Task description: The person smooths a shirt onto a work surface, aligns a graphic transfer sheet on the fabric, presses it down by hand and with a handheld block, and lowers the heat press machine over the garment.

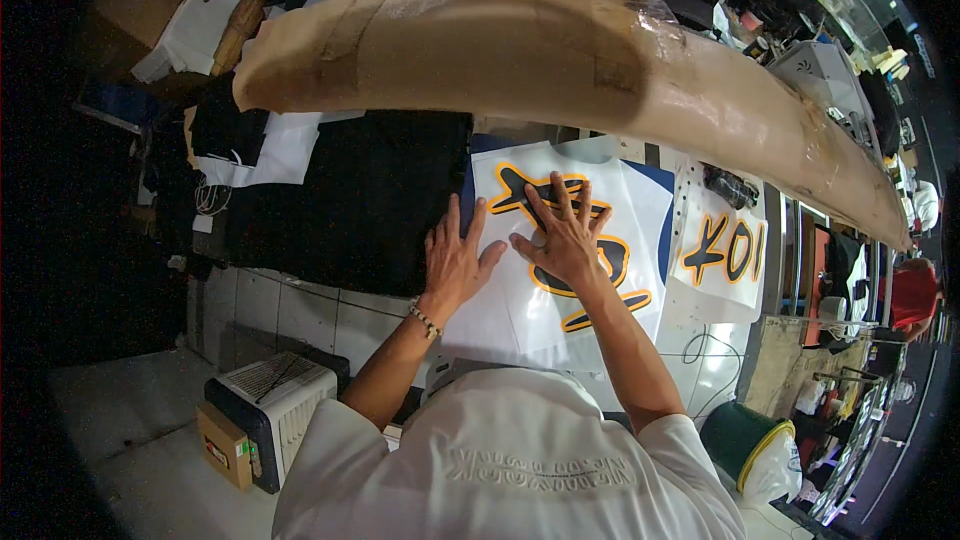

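An orange-edged black character (614, 258), lengthwise forward on white sheeting (648, 225), is partly covered by the spread right hand (568, 238); the open left hand (457, 260) is placed leftward.

Dark, grainy edges bend around a brighter centre.

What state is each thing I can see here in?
Left hand: open
Right hand: open, spread
Larger lettered sheet: flat, partly covered
Smaller lettered sheet: flat, lettering uncovered
Black cloth: spread out
Long brown cover: taped
Beaded bracelet: worn
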`<state>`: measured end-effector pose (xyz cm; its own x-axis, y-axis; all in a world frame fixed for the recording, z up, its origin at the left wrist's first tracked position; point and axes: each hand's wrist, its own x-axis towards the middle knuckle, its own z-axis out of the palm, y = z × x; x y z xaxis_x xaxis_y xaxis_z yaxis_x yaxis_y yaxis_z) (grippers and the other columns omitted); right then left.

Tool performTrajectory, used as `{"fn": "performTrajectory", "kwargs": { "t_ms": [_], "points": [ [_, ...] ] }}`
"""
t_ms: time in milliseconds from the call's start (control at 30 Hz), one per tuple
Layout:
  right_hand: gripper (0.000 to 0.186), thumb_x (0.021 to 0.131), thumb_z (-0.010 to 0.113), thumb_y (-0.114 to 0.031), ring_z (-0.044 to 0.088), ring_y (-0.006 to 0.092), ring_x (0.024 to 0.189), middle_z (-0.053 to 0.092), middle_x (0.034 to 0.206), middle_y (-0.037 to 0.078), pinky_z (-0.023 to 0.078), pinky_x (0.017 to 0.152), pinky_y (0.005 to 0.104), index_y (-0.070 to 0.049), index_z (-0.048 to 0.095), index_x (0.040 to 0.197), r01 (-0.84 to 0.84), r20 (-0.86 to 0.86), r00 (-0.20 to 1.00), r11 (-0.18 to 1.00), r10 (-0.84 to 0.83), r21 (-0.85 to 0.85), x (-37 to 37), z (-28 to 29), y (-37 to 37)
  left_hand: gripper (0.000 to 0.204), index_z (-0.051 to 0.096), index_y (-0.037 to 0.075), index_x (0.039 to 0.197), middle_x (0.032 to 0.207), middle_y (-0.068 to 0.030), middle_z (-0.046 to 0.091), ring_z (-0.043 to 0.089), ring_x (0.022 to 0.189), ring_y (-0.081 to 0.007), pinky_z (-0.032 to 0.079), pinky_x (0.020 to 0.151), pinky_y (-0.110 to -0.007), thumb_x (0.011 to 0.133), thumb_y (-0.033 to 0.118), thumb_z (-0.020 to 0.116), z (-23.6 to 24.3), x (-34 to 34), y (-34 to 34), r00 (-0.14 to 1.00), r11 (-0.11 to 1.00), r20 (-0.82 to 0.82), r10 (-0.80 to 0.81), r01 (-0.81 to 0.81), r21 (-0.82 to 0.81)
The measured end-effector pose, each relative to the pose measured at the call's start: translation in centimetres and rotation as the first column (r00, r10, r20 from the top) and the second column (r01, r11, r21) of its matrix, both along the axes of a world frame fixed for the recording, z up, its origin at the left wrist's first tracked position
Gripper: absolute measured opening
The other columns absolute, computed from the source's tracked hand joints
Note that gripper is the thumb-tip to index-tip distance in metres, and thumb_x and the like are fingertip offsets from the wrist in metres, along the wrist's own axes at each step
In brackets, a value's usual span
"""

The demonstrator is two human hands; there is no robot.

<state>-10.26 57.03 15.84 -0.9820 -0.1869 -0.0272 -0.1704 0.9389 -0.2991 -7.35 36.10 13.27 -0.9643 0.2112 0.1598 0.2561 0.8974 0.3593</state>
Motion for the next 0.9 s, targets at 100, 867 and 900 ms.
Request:
{"fn": "performTrajectory", "kwargs": {
  "t_ms": [100, 867, 900],
  "points": [
    [0.083, 0.082, 0.071, -0.065, 0.002, 0.0579, 0.153, 0.019, 0.171, 0.012, 0.008, 0.101, 0.0917, -0.037, 0.044, 0.155, -0.006, -0.01, 1.0, 1.0, 0.006, -0.003, 0.01, -0.06, 0.02, 0.076, 0.036, 0.012, 0.159, 0.158, -0.036, 0.031, 0.05, 0.13, -0.05, 0.04, 0.105, -0.062, 0.098, 0.05, 0.061, -0.02, 0.07, 0.04, 1.0, 1.0, -0.008, 0.003, -0.003, -0.006],
    [0.087, 0.081, 0.067, -0.069, 0.004, 0.0575, 0.153, 0.018, 0.172, 0.011, 0.006, 0.104, 0.0898, -0.036, 0.042, 0.157, 0.013, 0.017, 1.0, 1.0, -0.013, 0.001, 0.1, 0.16, 0.0, 0.078, 0.036, 0.014, 0.16, 0.154, -0.0357, 0.038, 0.054, 0.124, -0.0494, 0.043, 0.1, -0.059, 0.097, 0.051, 0.062, -0.18, 0.01, -0.01, 0.999, 1.0, -0.051, -0.002, 0.001, -0.029],
    [0.087, 0.081, 0.067, -0.069, 0.004, 0.0575, 0.153, 0.018, 0.172, 0.011, 0.006, 0.104, 0.0898, -0.036, 0.042, 0.157, 0.018, 0.016, 1.0, 1.0, -0.018, 0.003, 0.11, 0.19, 0.05, 0.077, 0.037, 0.014, 0.159, 0.153, -0.0355, 0.04, 0.055, 0.124, -0.0498, 0.043, 0.099, -0.059, 0.097, 0.052, 0.062, -0.18, -0.03, 0.01, 0.999, 1.0, -0.053, -0.002, 0.001, -0.025]
  ]
}}
